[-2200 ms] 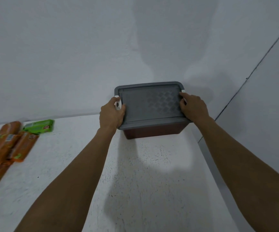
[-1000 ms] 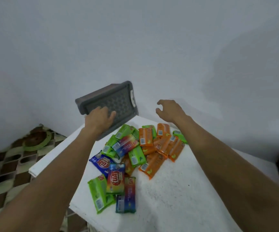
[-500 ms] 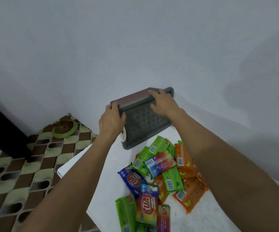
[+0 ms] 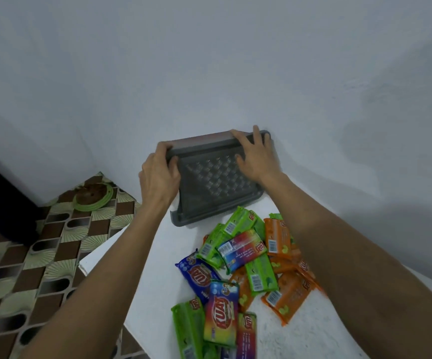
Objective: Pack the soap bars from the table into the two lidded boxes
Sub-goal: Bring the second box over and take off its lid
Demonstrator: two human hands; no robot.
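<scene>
While the left hand is gripping the lidded box's left corner, fingers curling out of sight behind it, the right hand is lying spread-fingered on the lid. The box is sitting at the table's far corner, its body mostly hidden. Soap bars are lying heaped beside it, the nearest blurred and cropped.

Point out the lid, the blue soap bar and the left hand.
lid point(image 4: 217, 182): head view, middle of its patterned panel.
blue soap bar point(image 4: 198, 274): head view, on its red logo.
left hand point(image 4: 159, 174): head view, back of the hand.
</scene>
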